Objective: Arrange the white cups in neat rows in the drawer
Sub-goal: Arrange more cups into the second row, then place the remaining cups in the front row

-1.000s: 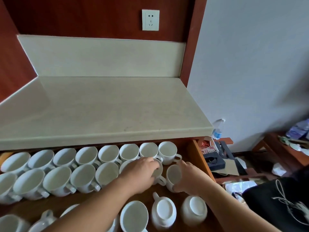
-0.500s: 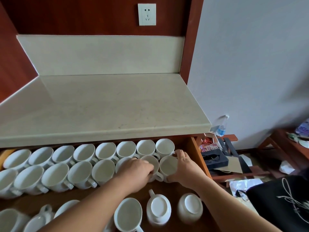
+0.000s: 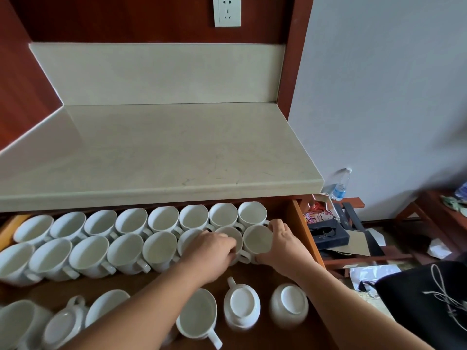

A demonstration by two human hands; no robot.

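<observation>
Two cups just pushed back into line: left hand [image 3: 212, 251] grips the inner cup [image 3: 228, 236], right hand [image 3: 283, 245] wraps the end cup [image 3: 257, 239], filling the second row's right end in the drawer [image 3: 300, 223]; near cups [image 3: 199, 314] await.

The left grip [image 3: 212, 251] covers most of the covered cup [image 3: 188, 238] in the second row and the near rim of the neighbour cup [image 3: 231, 234] it clasps. The right grip [image 3: 283, 246], wrapped round the end cup [image 3: 257, 241], hides that cup's near wall. The counter [image 3: 161, 152] edge hides the drawer [image 3: 151, 281] back at 12 o'clock. At 9 o'clock the frame cuts the outermost cup [image 3: 11, 263]; floor clutter [image 3: 374, 272] at 3 o'clock is blurred.
</observation>
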